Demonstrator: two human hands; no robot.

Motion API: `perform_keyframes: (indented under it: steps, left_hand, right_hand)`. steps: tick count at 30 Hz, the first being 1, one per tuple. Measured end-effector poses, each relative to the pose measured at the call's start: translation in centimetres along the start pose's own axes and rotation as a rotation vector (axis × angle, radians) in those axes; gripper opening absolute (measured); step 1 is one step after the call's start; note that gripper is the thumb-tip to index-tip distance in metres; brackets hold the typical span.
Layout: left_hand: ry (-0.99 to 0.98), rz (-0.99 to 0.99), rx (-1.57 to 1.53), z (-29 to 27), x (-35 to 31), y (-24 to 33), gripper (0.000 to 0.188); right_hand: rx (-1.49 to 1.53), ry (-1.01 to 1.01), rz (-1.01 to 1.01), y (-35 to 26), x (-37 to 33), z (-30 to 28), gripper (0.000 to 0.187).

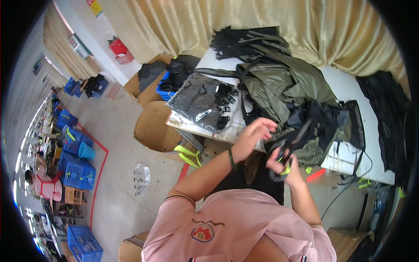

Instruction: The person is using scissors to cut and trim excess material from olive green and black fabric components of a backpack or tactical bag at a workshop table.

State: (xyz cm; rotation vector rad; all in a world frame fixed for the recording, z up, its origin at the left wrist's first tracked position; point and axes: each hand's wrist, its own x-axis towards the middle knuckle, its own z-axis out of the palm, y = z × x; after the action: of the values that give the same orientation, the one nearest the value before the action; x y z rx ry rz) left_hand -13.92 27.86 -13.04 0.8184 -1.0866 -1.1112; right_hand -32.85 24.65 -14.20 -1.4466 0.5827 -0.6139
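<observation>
My right hand (286,167) is closed around a bunched black strap (277,176) that shows a bit of yellow-green. Beside it, to the left and slightly farther off, my left hand (254,139) is raised with its fingers apart and loosely bent, and I see nothing in it. Right in front of both hands an olive-green and black fabric item (279,85), bag-like with straps, lies heaped on the white table (353,159). Its near black part (312,124) hangs close to my right hand. Folds hide where the held strap leads.
Left on the table lies a clear plastic bag (198,98) with black buckles (224,102) at its side. More black straps (248,41) are piled at the back. An open cardboard box (152,126) stands left of the table. A dark cord (345,192) hangs off the right edge.
</observation>
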Motion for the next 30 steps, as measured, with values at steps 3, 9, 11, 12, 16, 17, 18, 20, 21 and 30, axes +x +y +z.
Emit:
perform_keyframes:
  steps: [3, 9, 11, 12, 16, 17, 18, 20, 21, 30]
  left_hand:
    - [0.000, -0.134, 0.503, -0.9, 1.0, -4.3, 0.038]
    - [-0.109, 0.105, 1.341, 2.5, 4.6, -10.3, 0.068]
    - [-0.158, 0.131, 1.313, 1.8, 6.3, -12.5, 0.049]
    - [-0.191, 0.156, 1.261, 1.2, 7.0, -13.2, 0.038]
    - [0.001, 0.058, 0.606, -0.1, 9.7, -8.4, 0.023]
    - [0.052, 0.021, 0.388, 1.6, 10.1, -4.7, 0.022]
    - [0.132, 0.044, 0.257, 1.1, 10.6, -1.7, 0.024]
    - [0.245, 0.199, 0.040, 0.0, 10.3, 4.4, 0.025]
    - [0.262, 0.250, -0.044, -0.2, 10.0, 6.9, 0.023]
    - [0.201, 0.273, 0.283, -4.8, 4.8, 17.5, 0.019]
  right_hand:
    - [0.034, 0.368, -0.101, -0.1, -0.1, -4.0, 0.021]
    - [-0.019, 0.724, -0.092, 1.6, -2.4, -10.2, 0.024]
    - [0.001, 0.787, -0.152, 4.3, -3.3, -12.5, 0.027]
    - [0.000, 0.811, -0.161, 5.8, -3.7, -13.7, 0.027]
    - [-0.350, 1.004, 0.002, 8.7, -4.4, -17.7, 0.044]
    - [-0.404, 1.047, 0.044, 9.1, -4.8, -18.8, 0.046]
    - [-0.458, 1.066, 0.076, 9.1, -4.5, -19.3, 0.047]
    - [-0.384, 1.037, 0.082, 8.3, -3.3, -19.8, 0.048]
    - [-0.271, 1.013, 0.006, 8.1, -2.6, -19.7, 0.047]
    - [0.127, 0.662, -0.276, 1.8, 2.6, -14.6, 0.026]
